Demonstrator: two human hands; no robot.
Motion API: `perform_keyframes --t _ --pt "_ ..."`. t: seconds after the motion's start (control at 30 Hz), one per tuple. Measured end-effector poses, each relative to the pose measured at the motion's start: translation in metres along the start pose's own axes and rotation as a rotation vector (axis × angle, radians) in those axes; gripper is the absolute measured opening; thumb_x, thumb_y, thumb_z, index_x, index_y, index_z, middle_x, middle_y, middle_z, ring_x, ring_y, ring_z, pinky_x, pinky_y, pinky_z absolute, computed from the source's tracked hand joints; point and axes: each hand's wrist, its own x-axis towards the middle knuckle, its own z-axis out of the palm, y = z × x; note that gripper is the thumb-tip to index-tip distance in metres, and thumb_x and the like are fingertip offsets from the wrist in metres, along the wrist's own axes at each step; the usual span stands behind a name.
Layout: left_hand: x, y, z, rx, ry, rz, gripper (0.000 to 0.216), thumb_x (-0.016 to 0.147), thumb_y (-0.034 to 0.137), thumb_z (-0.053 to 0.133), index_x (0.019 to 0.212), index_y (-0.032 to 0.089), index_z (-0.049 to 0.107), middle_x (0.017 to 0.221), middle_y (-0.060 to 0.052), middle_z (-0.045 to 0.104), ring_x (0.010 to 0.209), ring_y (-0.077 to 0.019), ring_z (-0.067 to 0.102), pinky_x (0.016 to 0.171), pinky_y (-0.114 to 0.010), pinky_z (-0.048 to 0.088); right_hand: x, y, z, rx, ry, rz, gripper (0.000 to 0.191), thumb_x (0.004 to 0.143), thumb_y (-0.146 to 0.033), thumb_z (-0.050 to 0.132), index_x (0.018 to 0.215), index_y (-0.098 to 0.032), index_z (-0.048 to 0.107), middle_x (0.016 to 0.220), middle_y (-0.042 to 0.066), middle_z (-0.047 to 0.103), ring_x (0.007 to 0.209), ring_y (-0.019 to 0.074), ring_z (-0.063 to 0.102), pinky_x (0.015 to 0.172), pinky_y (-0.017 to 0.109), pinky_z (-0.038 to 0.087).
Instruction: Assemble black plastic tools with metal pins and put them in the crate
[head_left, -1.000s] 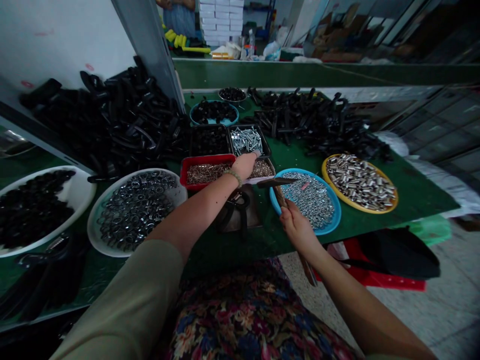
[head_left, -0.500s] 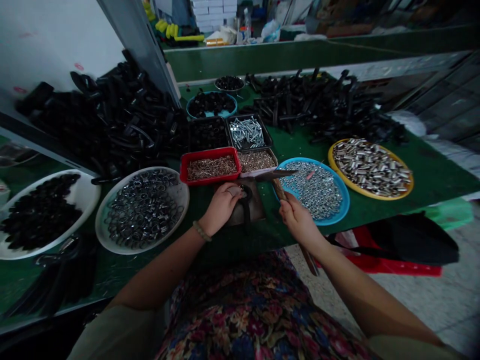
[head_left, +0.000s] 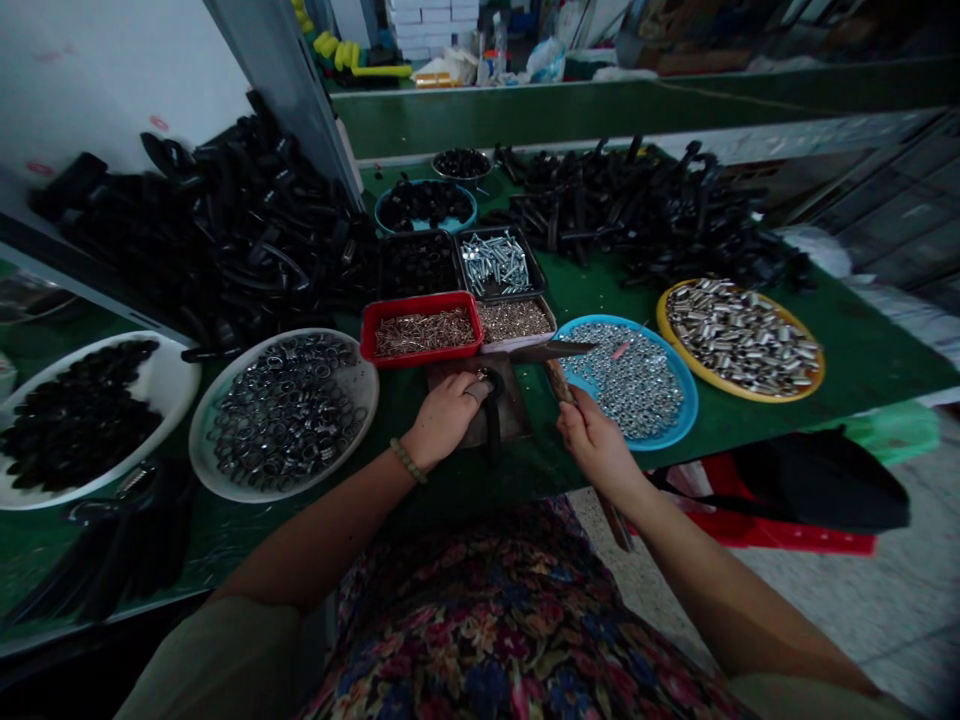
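Observation:
My left hand (head_left: 448, 415) is closed at the fingertips on a black plastic part (head_left: 493, 425) with a rounded top and a straight stem. That part lies on a flat metal plate (head_left: 514, 405) on the green bench. My fingers partly cover it, so its upper end is hard to make out. Wrapped round the wooden handle of a hammer (head_left: 556, 378) is my right hand (head_left: 596, 440). The hammer's long dark head is level with the plate's far edge, just right of the black part and apart from it.
Behind the plate stand a red tray of rivets (head_left: 424, 340) and a black tray of screws (head_left: 495, 265). To the right are a blue basin of small metal pieces (head_left: 690, 400) and a yellow basin of metal sleeves (head_left: 814, 375). A white basin of rings (head_left: 202, 455) sits left.
The view has shifted slightly. My left hand keeps its hold on the black part with a small turn at the wrist, and the hammer stays raised in almost the same place.

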Motion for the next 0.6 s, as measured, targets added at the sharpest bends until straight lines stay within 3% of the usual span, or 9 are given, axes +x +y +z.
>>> perform_keyframes --t 0.13,0.27,0.4,0.6 --pt "-0.007 0.001 -0.004 -0.01 -0.07 0.069 0.024 0.095 0.019 0.045 0.111 0.014 0.063 0.117 -0.01 0.06 0.106 -0.0227 0.053 0.097 -0.036 0.046 -0.001 -0.006 0.0 -0.055 0.015 -0.059 0.044 0.096 -0.039 0.036 0.129 -0.015 0.053 0.088 0.011 0.071 0.076 0.0228 0.067 0.069 0.036 0.054" --pt "-0.018 0.004 -0.009 -0.172 -0.055 -0.062 0.032 0.093 0.023 0.05 0.123 0.015 0.058 0.126 -0.011 0.056 0.113 -0.0239 0.052 0.103 -0.039 0.044 -0.004 -0.017 0.0 -0.118 -0.088 -0.102 0.045 0.096 -0.037 0.034 0.128 -0.012 0.053 0.103 0.016 0.071 0.091 0.026 0.069 0.08 0.039 0.054" --pt "-0.048 0.011 -0.015 -0.247 0.042 -0.2 0.054 0.09 0.031 0.057 0.138 0.012 0.043 0.135 -0.015 0.048 0.124 -0.026 0.046 0.109 -0.039 0.041 -0.008 -0.035 -0.002 -0.184 -0.134 -0.192 0.047 0.097 -0.034 0.032 0.136 -0.013 0.046 0.122 0.017 0.065 0.107 0.026 0.066 0.088 0.039 0.052" --pt "-0.079 0.013 -0.008 -0.153 0.021 -0.149 0.036 0.091 0.014 0.048 0.127 0.013 0.055 0.115 -0.011 0.061 0.101 -0.023 0.056 0.093 -0.038 0.05 -0.002 -0.055 -0.006 -0.359 -0.312 -0.177 0.046 0.097 -0.033 0.031 0.133 -0.013 0.049 0.102 0.016 0.072 0.086 0.0269 0.071 0.072 0.036 0.054"
